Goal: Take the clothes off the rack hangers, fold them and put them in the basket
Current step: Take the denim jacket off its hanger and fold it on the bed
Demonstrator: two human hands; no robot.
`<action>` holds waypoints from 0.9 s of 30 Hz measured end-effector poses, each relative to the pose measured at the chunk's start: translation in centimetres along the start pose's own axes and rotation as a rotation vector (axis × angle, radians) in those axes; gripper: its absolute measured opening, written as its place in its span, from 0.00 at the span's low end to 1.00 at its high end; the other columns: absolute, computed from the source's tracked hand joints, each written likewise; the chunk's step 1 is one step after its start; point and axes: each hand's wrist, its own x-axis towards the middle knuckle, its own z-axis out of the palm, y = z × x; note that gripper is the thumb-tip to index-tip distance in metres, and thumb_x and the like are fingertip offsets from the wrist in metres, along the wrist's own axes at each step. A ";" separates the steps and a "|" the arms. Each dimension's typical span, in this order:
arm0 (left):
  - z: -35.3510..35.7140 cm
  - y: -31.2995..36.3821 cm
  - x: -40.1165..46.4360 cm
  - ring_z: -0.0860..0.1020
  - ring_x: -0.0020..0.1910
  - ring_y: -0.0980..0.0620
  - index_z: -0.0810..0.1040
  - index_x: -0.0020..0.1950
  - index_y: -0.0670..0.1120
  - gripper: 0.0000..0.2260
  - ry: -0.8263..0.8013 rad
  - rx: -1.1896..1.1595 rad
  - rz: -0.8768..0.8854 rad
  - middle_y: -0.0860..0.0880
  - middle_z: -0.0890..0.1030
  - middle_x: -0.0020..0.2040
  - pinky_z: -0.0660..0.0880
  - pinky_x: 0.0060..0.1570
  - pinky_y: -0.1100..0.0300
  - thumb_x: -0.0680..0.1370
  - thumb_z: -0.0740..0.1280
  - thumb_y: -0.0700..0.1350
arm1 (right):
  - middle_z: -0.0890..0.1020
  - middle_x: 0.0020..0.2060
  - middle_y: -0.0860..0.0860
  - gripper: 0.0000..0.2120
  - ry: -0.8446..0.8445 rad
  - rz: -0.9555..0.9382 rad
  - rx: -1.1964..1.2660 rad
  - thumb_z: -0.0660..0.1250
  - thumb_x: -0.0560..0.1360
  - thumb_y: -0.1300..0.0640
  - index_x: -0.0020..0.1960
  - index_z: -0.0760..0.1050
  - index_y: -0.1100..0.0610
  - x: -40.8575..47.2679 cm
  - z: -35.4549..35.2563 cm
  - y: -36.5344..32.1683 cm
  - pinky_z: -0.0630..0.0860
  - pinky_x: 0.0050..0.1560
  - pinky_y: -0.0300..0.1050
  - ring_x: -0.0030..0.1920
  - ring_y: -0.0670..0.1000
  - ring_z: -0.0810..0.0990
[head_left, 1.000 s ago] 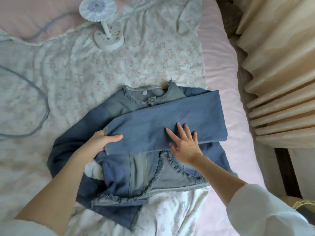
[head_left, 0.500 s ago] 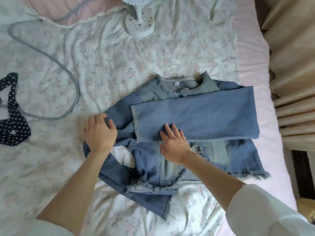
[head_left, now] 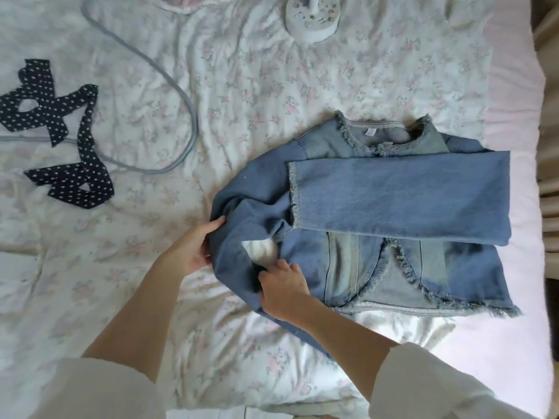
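Note:
A blue denim jacket [head_left: 402, 195] with frayed edges lies front-up on the floral bedsheet [head_left: 257, 86], collar away from me. One sleeve is folded flat across its chest. The other sleeve [head_left: 239, 237] is bunched at the jacket's left side. My left hand [head_left: 193, 246] grips the outer edge of that bunched sleeve. My right hand [head_left: 281, 285] pinches the same sleeve lower down, near the jacket's left hem. No basket and no rack are in view.
A dark polka-dot ribbon garment [head_left: 60, 131] lies at the left. A grey cord [head_left: 169, 83] loops across the sheet. A white fan base [head_left: 311, 19] stands at the top. The pink mattress edge [head_left: 514, 86] and beige curtain [head_left: 549, 86] are at the right.
My right hand left the folded sleeve and moved left onto the loose sleeve. My left hand shifted to that sleeve's outer edge. The view swung left, revealing the polka-dot garment.

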 end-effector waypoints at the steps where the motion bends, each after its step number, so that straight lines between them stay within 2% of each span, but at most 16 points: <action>1: -0.4 0.2 -0.2 0.81 0.47 0.52 0.79 0.56 0.46 0.11 -0.071 -0.060 0.011 0.48 0.83 0.48 0.74 0.46 0.58 0.77 0.65 0.49 | 0.76 0.59 0.57 0.14 -0.001 -0.047 0.036 0.59 0.76 0.54 0.58 0.72 0.59 0.1 -0.4 -0.5 0.62 0.60 0.51 0.62 0.58 0.69; 3: -1.4 0.8 -0.6 0.82 0.47 0.54 0.83 0.51 0.46 0.11 -0.124 -0.164 0.084 0.49 0.84 0.48 0.75 0.47 0.59 0.76 0.65 0.49 | 0.79 0.52 0.58 0.10 -0.031 -0.170 0.274 0.59 0.77 0.56 0.52 0.74 0.60 -0.2 -1.8 -1.3 0.64 0.54 0.48 0.55 0.58 0.74; 4: -2.1 1.2 -0.7 0.82 0.46 0.54 0.85 0.47 0.47 0.10 -0.136 -0.205 0.141 0.50 0.85 0.46 0.76 0.46 0.60 0.74 0.66 0.50 | 0.78 0.47 0.58 0.07 -0.095 -0.206 0.517 0.59 0.77 0.59 0.49 0.73 0.61 -0.4 -2.5 -1.6 0.66 0.50 0.47 0.50 0.56 0.75; 6: -2.4 2.1 -1.4 0.82 0.44 0.55 0.86 0.41 0.48 0.11 -0.134 -0.209 0.189 0.51 0.85 0.43 0.77 0.43 0.62 0.70 0.68 0.53 | 0.76 0.40 0.55 0.01 -0.269 -0.185 1.216 0.60 0.77 0.63 0.48 0.70 0.59 -1.0 -4.2 -2.3 0.71 0.45 0.45 0.42 0.53 0.76; 7: -2.0 2.6 -1.8 0.82 0.43 0.56 0.86 0.39 0.47 0.13 -0.099 -0.188 0.189 0.51 0.85 0.41 0.77 0.42 0.63 0.72 0.66 0.53 | 0.75 0.37 0.53 0.03 -0.317 -0.146 1.530 0.61 0.76 0.64 0.49 0.70 0.59 -0.7 -4.6 -2.5 0.73 0.41 0.44 0.37 0.52 0.76; 8: -1.7 2.7 -1.7 0.81 0.41 0.57 0.85 0.37 0.47 0.15 -0.064 -0.149 0.184 0.51 0.84 0.37 0.76 0.40 0.66 0.77 0.63 0.51 | 0.75 0.35 0.53 0.05 -0.300 -0.096 1.752 0.62 0.74 0.63 0.50 0.71 0.59 -0.2 -4.7 -2.3 0.72 0.38 0.44 0.34 0.52 0.75; 10: -0.8 2.8 -2.0 0.79 0.44 0.56 0.80 0.38 0.46 0.17 -0.008 -0.117 0.142 0.52 0.81 0.30 0.74 0.34 0.70 0.81 0.57 0.45 | 0.76 0.36 0.58 0.11 -0.164 0.004 1.952 0.62 0.72 0.62 0.53 0.73 0.61 0.6 -5.0 -1.5 0.72 0.39 0.45 0.36 0.55 0.75; 12: -0.2 2.5 -1.6 0.78 0.52 0.52 0.79 0.47 0.41 0.12 -0.110 -0.114 0.065 0.49 0.84 0.38 0.75 0.45 0.66 0.81 0.59 0.46 | 0.80 0.44 0.58 0.10 -0.053 0.057 1.970 0.57 0.77 0.65 0.54 0.74 0.62 0.4 -4.9 -0.2 0.77 0.47 0.46 0.43 0.55 0.79; 14: 0.2 2.1 -1.5 0.81 0.51 0.49 0.80 0.53 0.43 0.11 -0.173 -0.093 0.038 0.45 0.83 0.47 0.74 0.52 0.58 0.78 0.63 0.47 | 0.81 0.47 0.57 0.12 -0.047 0.112 1.960 0.52 0.80 0.64 0.52 0.75 0.60 -0.1 -4.6 1.6 0.78 0.51 0.45 0.45 0.53 0.80; 16: 0.8 1.8 -1.3 0.81 0.48 0.49 0.80 0.51 0.44 0.09 -0.092 -0.103 0.077 0.45 0.82 0.47 0.74 0.50 0.57 0.76 0.63 0.45 | 0.80 0.50 0.58 0.13 -0.155 0.097 1.970 0.53 0.81 0.61 0.56 0.75 0.60 -1.0 -4.5 3.5 0.77 0.53 0.48 0.47 0.53 0.81; 18: 1.4 2.1 -1.0 0.80 0.43 0.50 0.78 0.47 0.46 0.07 -0.001 -0.148 0.188 0.47 0.81 0.42 0.75 0.43 0.60 0.75 0.61 0.44 | 0.79 0.53 0.57 0.15 -0.296 0.007 2.016 0.56 0.79 0.54 0.60 0.74 0.60 -2.1 -5.2 4.9 0.76 0.55 0.48 0.50 0.53 0.80; 20: 1.5 2.8 -0.8 0.76 0.36 0.54 0.75 0.38 0.48 0.09 0.043 -0.276 0.291 0.52 0.77 0.34 0.74 0.33 0.66 0.76 0.58 0.42 | 0.80 0.53 0.55 0.20 -0.325 -0.099 2.087 0.60 0.76 0.46 0.59 0.77 0.58 -3.1 -6.8 6.0 0.75 0.56 0.47 0.53 0.53 0.79; 22: 1.6 3.5 -0.7 0.75 0.34 0.55 0.73 0.36 0.49 0.11 0.086 -0.315 0.316 0.53 0.75 0.32 0.73 0.32 0.65 0.76 0.58 0.41 | 0.83 0.49 0.53 0.22 -0.265 -0.151 2.128 0.61 0.73 0.42 0.55 0.80 0.57 -4.6 -8.7 7.1 0.76 0.53 0.45 0.50 0.52 0.82; 23: 2.0 3.8 -0.9 0.76 0.36 0.54 0.73 0.37 0.49 0.09 0.098 -0.274 0.310 0.52 0.76 0.33 0.74 0.35 0.63 0.76 0.59 0.41 | 0.83 0.50 0.53 0.22 -0.216 -0.106 2.066 0.61 0.73 0.42 0.56 0.80 0.57 -5.4 -9.5 7.6 0.77 0.51 0.44 0.50 0.52 0.82; 25: 3.3 4.0 -1.0 0.77 0.43 0.51 0.76 0.44 0.47 0.03 0.107 -0.180 0.245 0.50 0.78 0.38 0.73 0.40 0.58 0.75 0.62 0.42 | 0.79 0.58 0.56 0.20 -0.069 0.069 1.790 0.57 0.79 0.48 0.63 0.74 0.58 -5.6 -9.9 8.8 0.77 0.48 0.41 0.60 0.56 0.78; 27: 4.6 4.1 -1.1 0.78 0.46 0.48 0.75 0.51 0.45 0.08 0.116 -0.113 0.162 0.47 0.79 0.41 0.73 0.40 0.57 0.74 0.65 0.45 | 0.75 0.63 0.57 0.17 -0.034 0.256 1.787 0.52 0.82 0.55 0.66 0.70 0.61 -6.0 -9.6 9.6 0.76 0.54 0.41 0.64 0.54 0.74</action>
